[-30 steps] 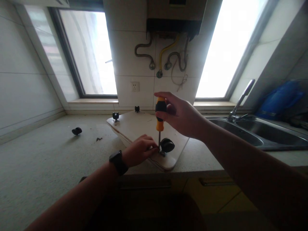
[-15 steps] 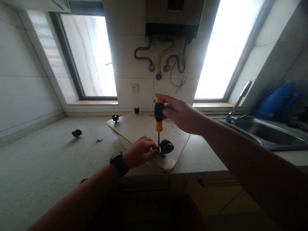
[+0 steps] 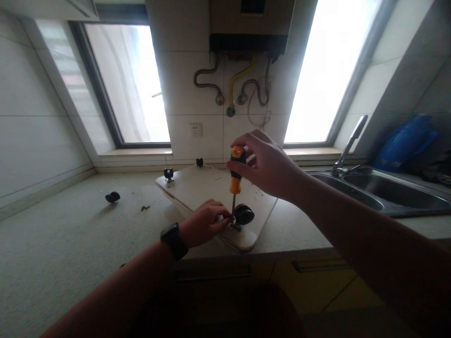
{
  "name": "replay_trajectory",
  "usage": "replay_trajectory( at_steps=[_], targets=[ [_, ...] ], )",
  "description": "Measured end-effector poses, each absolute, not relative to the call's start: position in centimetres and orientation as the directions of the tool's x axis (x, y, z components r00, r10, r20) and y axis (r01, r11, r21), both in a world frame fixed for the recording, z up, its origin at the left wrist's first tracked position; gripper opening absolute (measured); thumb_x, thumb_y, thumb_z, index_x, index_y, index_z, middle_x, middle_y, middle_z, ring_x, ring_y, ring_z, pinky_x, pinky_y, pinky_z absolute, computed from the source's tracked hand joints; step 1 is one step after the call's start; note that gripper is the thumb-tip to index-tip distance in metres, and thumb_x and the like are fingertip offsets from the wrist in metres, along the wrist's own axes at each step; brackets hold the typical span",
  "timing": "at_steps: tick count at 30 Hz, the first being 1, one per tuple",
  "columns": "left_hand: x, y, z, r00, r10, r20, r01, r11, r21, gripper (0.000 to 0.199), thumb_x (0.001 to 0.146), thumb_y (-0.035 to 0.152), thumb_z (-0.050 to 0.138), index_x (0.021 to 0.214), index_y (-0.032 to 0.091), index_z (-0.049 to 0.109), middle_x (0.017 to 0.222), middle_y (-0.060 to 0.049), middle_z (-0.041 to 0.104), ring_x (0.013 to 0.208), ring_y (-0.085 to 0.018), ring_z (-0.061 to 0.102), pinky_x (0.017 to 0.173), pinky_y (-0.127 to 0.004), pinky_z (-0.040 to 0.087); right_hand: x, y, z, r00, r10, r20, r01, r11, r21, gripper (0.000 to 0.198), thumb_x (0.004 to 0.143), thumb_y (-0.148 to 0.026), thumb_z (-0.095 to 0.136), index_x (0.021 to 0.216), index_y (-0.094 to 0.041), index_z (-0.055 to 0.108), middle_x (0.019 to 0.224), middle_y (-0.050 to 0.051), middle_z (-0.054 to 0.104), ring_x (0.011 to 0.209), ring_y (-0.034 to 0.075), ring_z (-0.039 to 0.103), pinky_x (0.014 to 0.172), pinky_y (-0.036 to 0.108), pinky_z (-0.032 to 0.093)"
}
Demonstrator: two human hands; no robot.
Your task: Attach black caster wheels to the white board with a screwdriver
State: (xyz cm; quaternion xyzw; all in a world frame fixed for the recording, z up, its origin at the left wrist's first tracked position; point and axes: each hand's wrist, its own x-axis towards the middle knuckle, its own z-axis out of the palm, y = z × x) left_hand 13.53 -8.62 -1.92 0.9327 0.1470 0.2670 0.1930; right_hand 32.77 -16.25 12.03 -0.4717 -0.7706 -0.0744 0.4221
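Observation:
My right hand (image 3: 265, 162) is closed around the yellow and black handle of a screwdriver (image 3: 236, 183), which stands nearly upright with its shaft pointing down. At the foot of the shaft, the fingertips of my left hand (image 3: 207, 221) are pinched together; what lies between them is too small to make out. The tip meets the metal plate of a black caster wheel (image 3: 244, 214) near the front corner of an upturned white board (image 3: 211, 188). Two more black casters, the nearer left one (image 3: 168, 174) and the far one (image 3: 199, 162), stand along the board's other edges.
A loose black caster (image 3: 112, 197) lies on the speckled countertop (image 3: 88, 234) at left, with a few small screws (image 3: 145, 208) near it. To the right is a steel sink (image 3: 398, 188) with a faucet (image 3: 348, 145). A water heater (image 3: 252, 28) hangs above.
My right hand has turned and shifted its grip on the screwdriver handle, thumb now across the front. The handle leans slightly more to the right. My left hand stays where it was.

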Motion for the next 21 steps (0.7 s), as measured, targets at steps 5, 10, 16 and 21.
replay_trajectory(
  at_steps=[5, 10, 16, 21],
  targets=[
    [13.5, -8.8, -2.6, 0.8, 0.387, 0.457, 0.193, -0.889, 0.416, 0.016, 0.102, 0.023, 0.059, 0.096, 0.017, 0.072, 0.093, -0.006, 0.069, 0.093, -0.021, 0.058, 0.087, -0.036, 0.045, 32.9, -15.6, 12.0, -0.239, 0.774, 0.586, 0.61, 0.589, -0.53, 0.038, 0.097, -0.023, 0.052, 0.134, -0.021, 0.06, 0.112, 0.007, 0.068, 0.096, 0.02, 0.067, 0.089, 0.039, 0.055],
    [12.6, -9.3, -3.7, 0.732, 0.423, 0.534, 0.249, -0.896, 0.368, 0.018, 0.103, 0.022, 0.055, 0.11, 0.019, 0.071, 0.106, -0.009, 0.068, 0.104, -0.024, 0.059, 0.092, -0.04, 0.049, 33.1, -15.4, 11.8, -0.182, 0.759, 0.625, 0.619, 0.582, -0.527, 0.031, 0.089, -0.037, 0.07, 0.112, -0.021, 0.056, 0.11, 0.008, 0.067, 0.092, 0.023, 0.067, 0.077, 0.039, 0.057],
    [7.7, -9.1, -7.3, 0.744, 0.258, 0.616, 0.338, -0.941, -0.014, 0.039, 0.099, 0.016, 0.054, 0.138, 0.02, 0.057, 0.134, -0.013, 0.064, 0.123, -0.028, 0.058, 0.105, -0.047, 0.049, 32.9, -16.0, 12.1, -0.213, 0.759, 0.615, 0.736, 0.539, -0.41, 0.041, 0.093, -0.037, 0.066, 0.13, -0.022, 0.058, 0.105, 0.006, 0.067, 0.081, 0.019, 0.064, 0.073, 0.038, 0.053],
    [4.6, -7.0, -10.7, 0.758, 0.219, 0.615, 0.402, -0.898, -0.176, 0.055, 0.098, 0.015, 0.053, 0.152, 0.025, 0.046, 0.153, -0.013, 0.054, 0.138, -0.03, 0.053, 0.111, -0.047, 0.048, 33.8, -15.5, 13.2, -0.353, 0.779, 0.518, 0.65, 0.602, -0.463, 0.048, 0.094, -0.02, 0.054, 0.141, -0.027, 0.06, 0.132, 0.006, 0.066, 0.111, 0.022, 0.065, 0.095, 0.038, 0.054]
  ],
)
